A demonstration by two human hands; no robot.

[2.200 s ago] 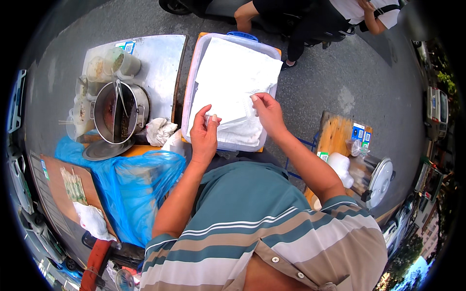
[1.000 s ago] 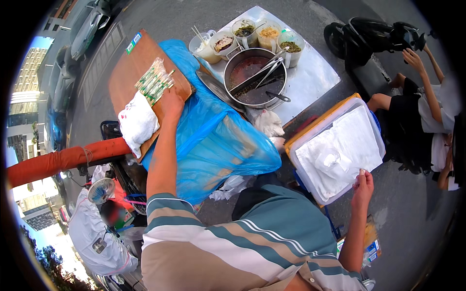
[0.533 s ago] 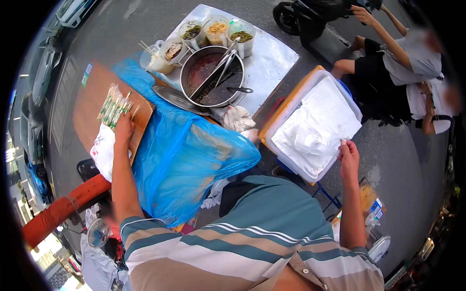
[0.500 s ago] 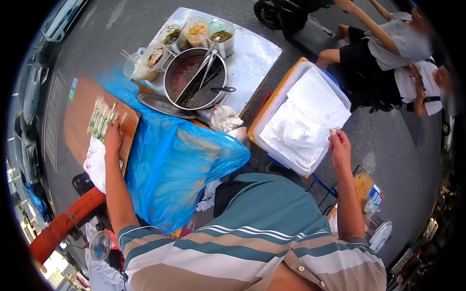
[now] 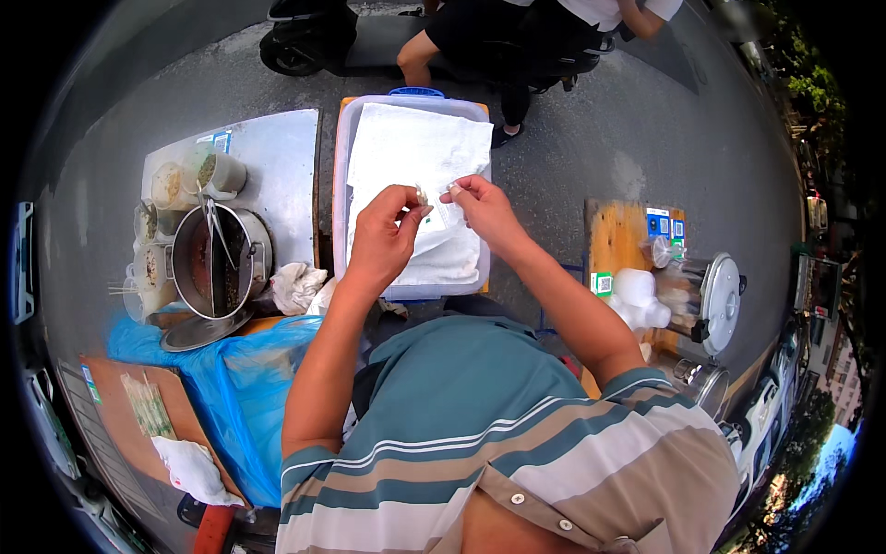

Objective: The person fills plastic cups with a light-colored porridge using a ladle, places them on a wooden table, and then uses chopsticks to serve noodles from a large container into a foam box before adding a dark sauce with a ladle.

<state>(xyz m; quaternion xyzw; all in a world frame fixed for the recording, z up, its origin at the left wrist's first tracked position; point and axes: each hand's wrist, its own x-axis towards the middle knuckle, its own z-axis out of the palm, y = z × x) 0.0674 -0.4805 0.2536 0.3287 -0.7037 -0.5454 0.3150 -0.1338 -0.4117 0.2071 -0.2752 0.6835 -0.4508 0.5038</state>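
Observation:
My left hand (image 5: pixel 388 226) is closed in a pinch on a small whitish piece, with a white-and-green wrapper (image 5: pixel 432 218) showing beside its fingertips. Close by, my right hand (image 5: pixel 484 210) has thumb and finger pinched on a small white bit, too small to name. Both hands are over a white cloth (image 5: pixel 420 138) that covers a translucent plastic tub (image 5: pixel 341 185). To the left, a bundle of white-and-green wrapped sticks (image 5: pixel 148 406) lies on a brown board (image 5: pixel 189 420), with a white cloth bundle (image 5: pixel 197 469) against it.
A divided steel pot (image 5: pixel 263 263) with tongs stands on a metal tabletop (image 5: pixel 277 166), near several plastic tubs of condiments (image 5: pixel 221 171). Blue plastic sheeting (image 5: pixel 235 379) hangs below. At right are a wooden board (image 5: pixel 614 240) and a lidded pot (image 5: pixel 720 305). People with a scooter (image 5: pixel 369 46) are ahead.
My view has turned right. My left hand has left the wrapped sticks and come over the tub, meeting my right hand above the white cloth.

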